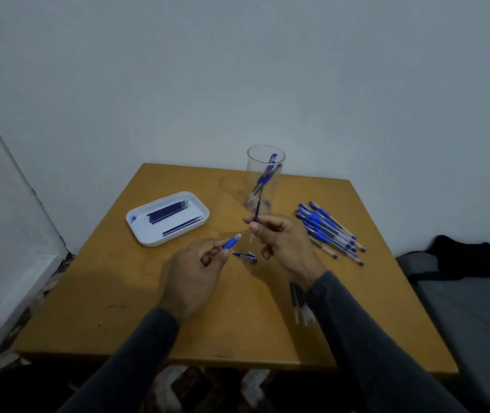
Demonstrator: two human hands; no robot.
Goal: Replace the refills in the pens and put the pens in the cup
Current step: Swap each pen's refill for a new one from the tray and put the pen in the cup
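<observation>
Your right hand covers the lower end of the refill it pinches. Your right sleeve hides part of the refills lying near it. The pens in the cup are blurred together; you cannot count them. Both forearms run off the near edge.

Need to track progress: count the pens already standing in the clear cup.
2, as far as shows: both lean together inside the clear cup, caps up near its right rim, first pen slightly above second pen. Blur may hide another.
</observation>
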